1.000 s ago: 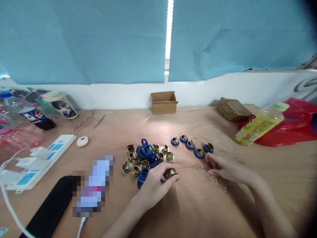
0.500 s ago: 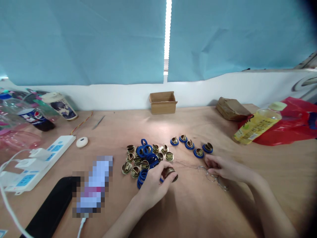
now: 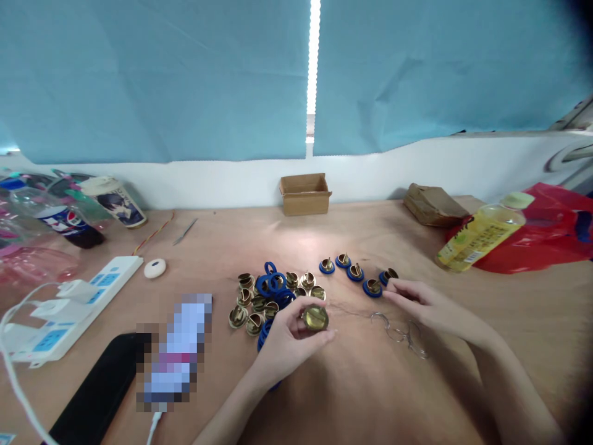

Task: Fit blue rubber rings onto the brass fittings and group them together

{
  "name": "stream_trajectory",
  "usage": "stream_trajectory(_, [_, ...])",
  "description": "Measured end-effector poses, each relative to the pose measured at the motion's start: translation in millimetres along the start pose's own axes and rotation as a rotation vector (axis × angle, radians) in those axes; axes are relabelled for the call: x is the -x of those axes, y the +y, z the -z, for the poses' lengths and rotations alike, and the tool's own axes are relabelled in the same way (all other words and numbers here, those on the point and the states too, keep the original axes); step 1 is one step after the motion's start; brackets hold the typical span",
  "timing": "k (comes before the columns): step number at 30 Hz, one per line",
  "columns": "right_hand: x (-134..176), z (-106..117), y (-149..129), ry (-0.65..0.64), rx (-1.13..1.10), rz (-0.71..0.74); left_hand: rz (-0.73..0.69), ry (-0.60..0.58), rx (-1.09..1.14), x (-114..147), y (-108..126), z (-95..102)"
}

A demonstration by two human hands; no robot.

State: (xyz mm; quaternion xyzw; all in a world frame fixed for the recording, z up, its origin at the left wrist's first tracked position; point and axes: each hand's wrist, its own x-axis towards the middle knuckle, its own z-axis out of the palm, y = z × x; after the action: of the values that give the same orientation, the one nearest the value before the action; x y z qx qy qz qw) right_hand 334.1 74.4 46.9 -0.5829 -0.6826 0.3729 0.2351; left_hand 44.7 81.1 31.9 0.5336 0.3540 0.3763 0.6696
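Observation:
My left hand point(image 3: 290, 340) pinches a round brass cap point(image 3: 315, 317) just above the wooden table point(image 3: 352, 395), its flat face turned toward me. Behind it lies a pile of several brass caps point(image 3: 259, 301) mixed with blue rubber rings point(image 3: 271, 282). Farther right stands a row of brass caps fitted in blue rings point(image 3: 356, 272). My right hand point(image 3: 424, 307) rests on the table with fingers stretched toward the right end of that row, holding nothing. Thin wire rings point(image 3: 402, 332) lie on the table beside that hand.
A small cardboard box point(image 3: 305, 193) sits at the back. A yellow bottle point(image 3: 484, 233) lies on a red bag point(image 3: 551, 238) at the right. A white power strip point(image 3: 69, 306), a black phone point(image 3: 99, 389), a white oval point(image 3: 154, 268) and drink bottles point(image 3: 69, 219) fill the left.
My left hand has lifted the brass cap and turned its face toward me. My right hand left the wire rings and slid up toward the row of blue-ringed caps.

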Motion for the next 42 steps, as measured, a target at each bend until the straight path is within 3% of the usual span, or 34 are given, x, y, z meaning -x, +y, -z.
stream_trajectory(4, [-4.9,-21.5,-21.6,-0.011,-0.247,0.030,0.009,0.013,-0.022,0.2,-3.3,0.9])
stream_trajectory(9, [-10.0,-58.1,-29.1,-0.150,-0.809,0.098,-0.105,0.095,-0.424,2.3,-0.6,0.3])
stream_trajectory(14, [-12.8,-82.6,-32.5,-0.325,-1.167,0.028,-0.176,0.040,-0.653,4.6,2.2,0.3])
stream_trajectory(18, [-12.4,-94.1,-39.3,-0.327,-1.239,-0.050,-0.237,0.038,-0.729,4.2,-3.8,2.3])
stream_trajectory(25, [-13.8,-104.0,-41.5,-0.368,-1.310,-0.054,-0.513,0.015,-0.894,3.7,-19.6,8.6])
stream_trajectory(32, [-13.6,-108.6,-42.4,-0.320,-1.300,-0.071,-0.475,-0.047,-1.105,6.3,-16.4,7.0])
stream_trajectory(42, [-13.6,-110.4,-40.4,-0.277,-1.182,-0.039,-0.446,-0.108,-1.140,5.6,-16.1,6.3])
